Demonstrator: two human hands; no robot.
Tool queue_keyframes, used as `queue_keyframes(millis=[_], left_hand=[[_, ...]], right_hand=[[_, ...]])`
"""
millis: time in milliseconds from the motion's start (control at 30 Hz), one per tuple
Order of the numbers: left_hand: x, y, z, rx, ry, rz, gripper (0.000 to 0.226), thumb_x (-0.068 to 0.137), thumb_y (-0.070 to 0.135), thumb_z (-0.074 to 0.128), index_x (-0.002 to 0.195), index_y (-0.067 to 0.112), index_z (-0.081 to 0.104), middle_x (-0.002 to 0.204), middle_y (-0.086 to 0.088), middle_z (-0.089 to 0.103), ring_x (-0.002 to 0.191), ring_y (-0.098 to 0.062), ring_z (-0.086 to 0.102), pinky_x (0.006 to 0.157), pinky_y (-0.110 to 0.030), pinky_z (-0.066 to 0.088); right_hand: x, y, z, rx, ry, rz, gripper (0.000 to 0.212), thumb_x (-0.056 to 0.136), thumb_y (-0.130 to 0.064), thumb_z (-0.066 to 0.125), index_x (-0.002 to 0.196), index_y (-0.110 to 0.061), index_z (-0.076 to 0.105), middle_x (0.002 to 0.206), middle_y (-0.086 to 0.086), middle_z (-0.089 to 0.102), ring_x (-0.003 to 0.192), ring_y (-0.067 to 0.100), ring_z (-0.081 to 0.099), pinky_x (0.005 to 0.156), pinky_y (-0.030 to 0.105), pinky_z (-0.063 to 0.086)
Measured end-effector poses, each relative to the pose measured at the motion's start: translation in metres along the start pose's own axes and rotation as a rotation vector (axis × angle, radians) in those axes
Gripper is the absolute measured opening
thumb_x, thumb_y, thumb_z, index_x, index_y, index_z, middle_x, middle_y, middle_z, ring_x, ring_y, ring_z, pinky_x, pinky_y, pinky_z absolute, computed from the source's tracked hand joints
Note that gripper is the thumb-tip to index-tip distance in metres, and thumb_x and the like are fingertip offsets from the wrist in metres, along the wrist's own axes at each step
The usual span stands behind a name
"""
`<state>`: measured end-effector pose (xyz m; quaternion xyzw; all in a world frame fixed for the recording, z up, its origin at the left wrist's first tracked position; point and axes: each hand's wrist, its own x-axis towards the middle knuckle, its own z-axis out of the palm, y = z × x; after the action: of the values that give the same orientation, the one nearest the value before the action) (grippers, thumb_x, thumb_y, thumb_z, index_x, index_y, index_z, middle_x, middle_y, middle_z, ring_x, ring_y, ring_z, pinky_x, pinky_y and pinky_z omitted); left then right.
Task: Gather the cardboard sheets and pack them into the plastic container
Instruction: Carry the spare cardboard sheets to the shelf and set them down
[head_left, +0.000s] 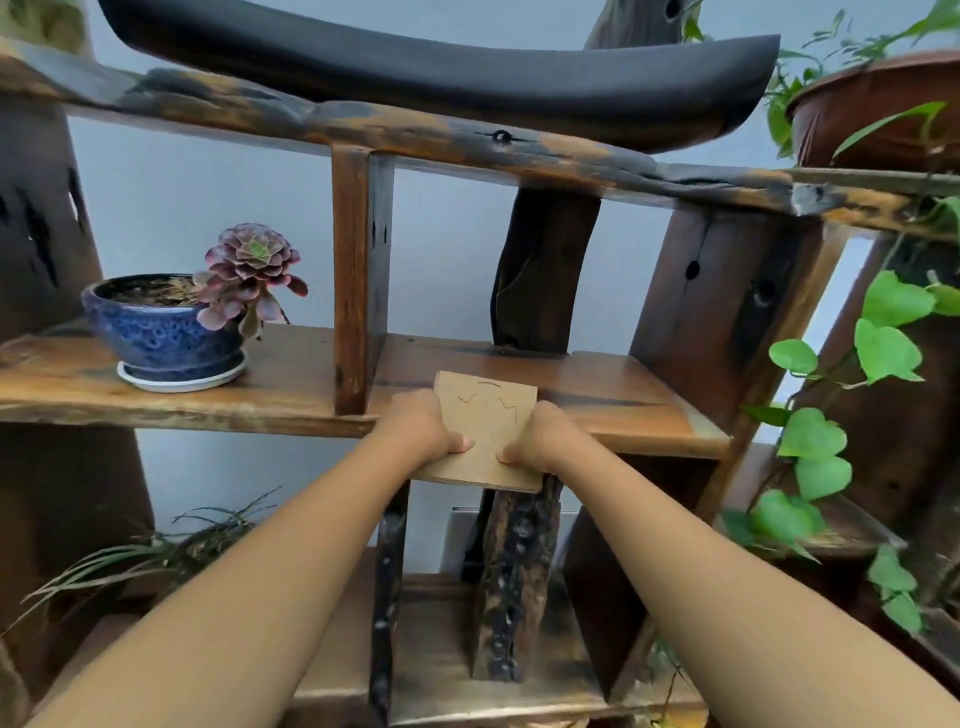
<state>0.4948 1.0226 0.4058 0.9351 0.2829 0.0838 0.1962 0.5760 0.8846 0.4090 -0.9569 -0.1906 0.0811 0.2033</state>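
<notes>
Gripping flat brown cardboard sheets (487, 431): left hand (415, 428) and right hand (540, 441) clasp opposite edges over rough wooden shelf (623, 395).

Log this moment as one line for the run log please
stage: gathering | left hand and right hand: both gripping cardboard sheets | location: wooden shelf edge | plastic container: not in view

1. A stack of brown cardboard sheets (485, 431) was seen at the front edge of a wooden shelf (597, 410), its near end projecting past that edge.
2. The stack was laid flat, roughly rectangular, with thin layered edges visible along the near side.
3. Faint curved pen lines were marked on the top sheet.
4. The stack was gripped at both long sides.
</notes>
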Motion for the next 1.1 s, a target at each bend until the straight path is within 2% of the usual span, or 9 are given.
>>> queue_keyframes(millis=[133,200,300,467,567,700,800,900,1100], left_hand=[[-0.038,-0.003,0.037,-0.154,0.061,0.073,0.068,0.070,0.051,0.078,0.121,0.013,0.053,0.125,-0.011,0.053,0.111,-0.032,0.056,0.087,-0.040,0.050],[-0.060,-0.005,0.059,-0.226,0.058,0.081,0.064,0.071,0.050,0.078,0.116,0.017,0.047,0.117,-0.006,0.046,0.099,-0.028,0.055,0.077,-0.037,0.046],[-0.099,-0.007,0.096,-0.298,-0.011,0.122,0.052,0.077,0.049,0.074,0.107,0.024,0.041,0.109,-0.001,0.042,0.086,-0.019,0.051,0.068,-0.031,0.040],[-0.169,-0.008,0.147,-0.273,-0.166,0.156,0.053,0.080,0.046,0.072,0.116,0.019,0.046,0.113,-0.003,0.047,0.102,-0.026,0.057,0.083,-0.036,0.048],[-0.203,-0.003,0.169,-0.244,-0.243,0.160,0.057,0.077,0.047,0.074,0.118,0.018,0.049,0.115,-0.004,0.051,0.105,-0.025,0.057,0.089,-0.039,0.051],[-0.252,0.023,0.194,-0.213,-0.361,0.215,0.061,0.074,0.048,0.076,0.121,0.015,0.052,0.121,-0.009,0.059,0.111,-0.026,0.058,0.085,-0.032,0.046],[-0.299,0.047,0.214,-0.245,-0.422,0.279,0.058,0.073,0.043,0.078,0.121,0.019,0.058,0.121,-0.004,0.066,0.110,-0.023,0.062,0.080,-0.028,0.044],[-0.356,0.078,0.236,-0.238,-0.520,0.353,0.055,0.073,0.039,0.079,0.122,0.022,0.061,0.119,0.000,0.069,0.107,-0.019,0.065,0.087,-0.032,0.051],[-0.445,0.139,0.280,-0.190,-0.672,0.521,0.045,0.084,0.032,0.069,0.126,0.018,0.060,0.125,-0.003,0.067,0.113,-0.022,0.062,0.093,-0.036,0.052]], right_hand=[[-0.049,0.037,0.022,0.172,0.092,0.044,0.063,0.074,-0.034,0.080,0.123,-0.015,0.044,0.123,0.010,0.049,0.094,0.023,0.055,0.074,0.033,0.049],[-0.074,0.060,0.036,0.175,0.127,0.039,0.056,0.075,-0.037,0.077,0.116,-0.019,0.044,0.116,0.007,0.047,0.089,0.020,0.054,0.075,0.033,0.051],[-0.114,0.094,0.058,0.170,0.144,0.062,0.051,0.079,-0.038,0.074,0.113,-0.020,0.040,0.111,0.005,0.041,0.084,0.017,0.053,0.066,0.030,0.046],[-0.181,0.146,0.096,0.116,0.110,0.122,0.046,0.079,-0.036,0.073,0.103,-0.022,0.037,0.105,0.003,0.048,0.088,0.020,0.054,0.070,0.033,0.045],[-0.220,0.180,0.112,0.101,0.081,0.139,0.044,0.079,-0.038,0.071,0.099,-0.021,0.036,0.101,0.003,0.057,0.088,0.022,0.056,0.064,0.032,0.040],[-0.266,0.232,0.113,0.107,0.065,0.226,0.039,0.083,-0.040,0.067,0.102,-0.016,0.043,0.107,0.008,0.063,0.098,0.027,0.060,0.068,0.032,0.039],[-0.315,0.274,0.110,0.105,0.103,0.269,0.033,0.085,-0.041,0.062,0.100,-0.018,0.045,0.109,0.010,0.064,0.102,0.030,0.060,0.069,0.033,0.038],[-0.374,0.322,0.110,0.092,0.124,0.343,0.037,0.085,-0.043,0.061,0.108,-0.015,0.051,0.111,0.009,0.064,0.103,0.031,0.059,0.071,0.034,0.040],[-0.483,0.402,0.104,0.183,0.191,0.558,0.034,0.085,-0.039,0.061,0.105,-0.013,0.051,0.109,0.012,0.065,0.103,0.033,0.060,0.069,0.034,0.038]])
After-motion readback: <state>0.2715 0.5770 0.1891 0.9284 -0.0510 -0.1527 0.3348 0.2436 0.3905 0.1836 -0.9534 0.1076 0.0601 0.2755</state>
